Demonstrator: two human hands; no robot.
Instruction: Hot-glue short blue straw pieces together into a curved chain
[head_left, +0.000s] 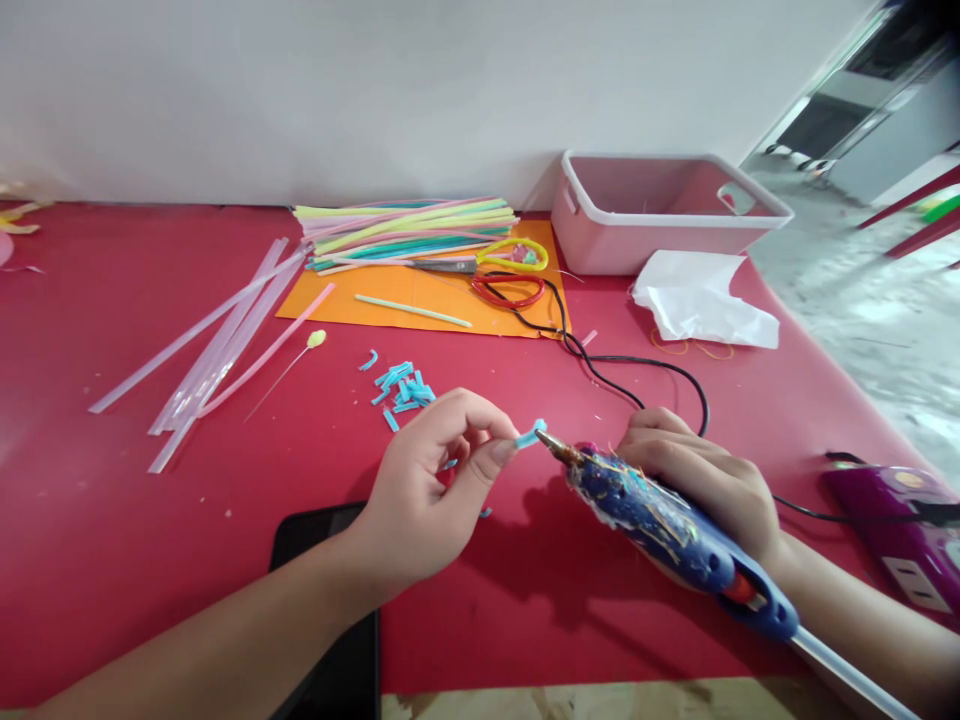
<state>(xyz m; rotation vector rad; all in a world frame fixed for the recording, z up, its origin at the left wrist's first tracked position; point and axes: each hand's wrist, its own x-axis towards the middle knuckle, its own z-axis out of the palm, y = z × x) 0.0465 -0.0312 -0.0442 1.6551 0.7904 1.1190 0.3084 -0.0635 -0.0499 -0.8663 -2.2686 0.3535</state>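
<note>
Between the thumb and forefinger of my left hand (439, 480) is a short blue piece of pipe cleaner (529, 436), its free end pointing right. My right hand (705, 480) is wrapped round a blue hot glue gun (652, 520), crusted with strings of glue. The metal nozzle meets, or nearly meets, the end of the blue piece. A clear glue stick (847, 668) juts from the gun's back. Several cut blue pipe cleaner pieces (405, 388) lie in a small heap beyond my left hand.
Bundled pipe cleaners (412, 228) and scissors (450, 265) lie on an orange envelope (337, 302). Glue sticks (225, 345) are at left. A pink bin (637, 240), white paper (697, 300), black cord (637, 362) and purple power strip (900, 520) are rightward. A black phone (337, 650) lies under my left forearm.
</note>
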